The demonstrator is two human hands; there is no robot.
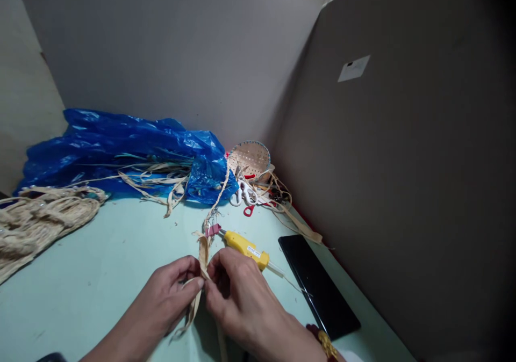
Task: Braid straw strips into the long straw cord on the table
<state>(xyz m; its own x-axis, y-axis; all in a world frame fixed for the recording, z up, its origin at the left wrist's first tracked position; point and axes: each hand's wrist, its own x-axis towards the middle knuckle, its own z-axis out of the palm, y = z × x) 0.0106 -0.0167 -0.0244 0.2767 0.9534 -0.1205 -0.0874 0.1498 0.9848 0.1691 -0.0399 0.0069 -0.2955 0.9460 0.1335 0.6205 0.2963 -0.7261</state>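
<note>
Pale dried-fibre strips (pixel 204 252) run down the middle of the table, pinched by both hands. My left hand (pixel 171 292) grips them between thumb and fingers from the left. From the other side my right hand (pixel 237 292) is closed on the same strips, its fingertips partly hidden. Above the hands, a pink-red binder clip (pixel 213 230) sits at the top of the strips. A thin braided cord (pixel 220 194) leads up from it. Just right of the clip lies a yellow glue gun (pixel 245 246), its nozzle towards the clip and a glue stick at its rear.
A blue plastic bag (pixel 121 136) with loose fibre strips lies at the back left. Coiled braid (pixel 48 217) rests at left. A woven basket (pixel 250 158), white-handled scissors (pixel 244 193) and a black tablet-like slab (pixel 318 287) are to the right. Grey partitions (pixel 363 152) enclose the table.
</note>
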